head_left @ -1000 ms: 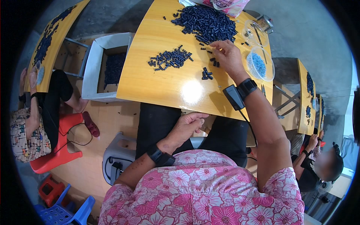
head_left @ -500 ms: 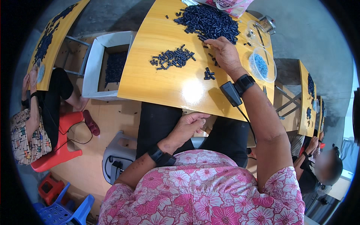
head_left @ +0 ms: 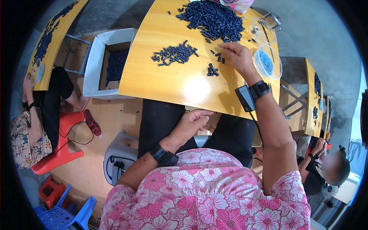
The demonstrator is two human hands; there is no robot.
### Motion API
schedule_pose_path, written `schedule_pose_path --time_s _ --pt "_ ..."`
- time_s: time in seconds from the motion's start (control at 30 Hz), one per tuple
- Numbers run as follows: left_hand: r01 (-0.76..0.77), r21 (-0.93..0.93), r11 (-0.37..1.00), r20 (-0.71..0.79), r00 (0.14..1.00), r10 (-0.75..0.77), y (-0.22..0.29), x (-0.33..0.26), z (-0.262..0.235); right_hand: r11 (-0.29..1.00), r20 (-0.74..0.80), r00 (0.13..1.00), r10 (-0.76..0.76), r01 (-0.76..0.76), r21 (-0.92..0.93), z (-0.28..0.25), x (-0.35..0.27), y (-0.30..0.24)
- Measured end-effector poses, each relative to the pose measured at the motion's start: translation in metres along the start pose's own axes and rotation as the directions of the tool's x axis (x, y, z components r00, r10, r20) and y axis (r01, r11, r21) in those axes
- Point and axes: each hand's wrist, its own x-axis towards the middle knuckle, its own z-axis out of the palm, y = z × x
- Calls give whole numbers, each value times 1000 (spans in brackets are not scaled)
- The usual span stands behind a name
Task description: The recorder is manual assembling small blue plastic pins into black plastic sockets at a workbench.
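My right hand [head_left: 240, 60] is over the table just below a large heap of small dark tubular pieces [head_left: 212, 19]. Its fingers stretch out to the left, apart from the heap, with no piece visible in them. A few loose pieces [head_left: 218, 55] lie by its fingertips, and a small cluster of them [head_left: 212, 70] sits nearer me. To the left is a medium pile of the same pieces [head_left: 175, 53]. My left hand [head_left: 189, 126] rests at the table's front edge above my lap, thumb and fingers closed together; whatever they hold is too small or hidden to make out.
Right of my right hand stands a clear tub [head_left: 279, 71] of light-blue bits, with another clear container [head_left: 254, 30] and a metal cup [head_left: 273, 21] behind. A white box [head_left: 94, 65] holding dark pieces is left of the table. People sit at side tables, left and right.
My right hand has drawn back from the heap's edge, toward me and to the right. More loose pieces show beside its fingertips. My left hand has stayed nearly in place.
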Motion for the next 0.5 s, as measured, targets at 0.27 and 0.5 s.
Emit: schedule_pose_path --time_s 0.27,0.5 --pt "22 14 1000 -11 1000 -22 -2 2 -1 926 196 956 -218 266 -269 -3 -18 -2" --pt "14 30 999 -10 1000 -13 -11 5 -4 944 245 948 -202 255 -211 1 -38 -3"
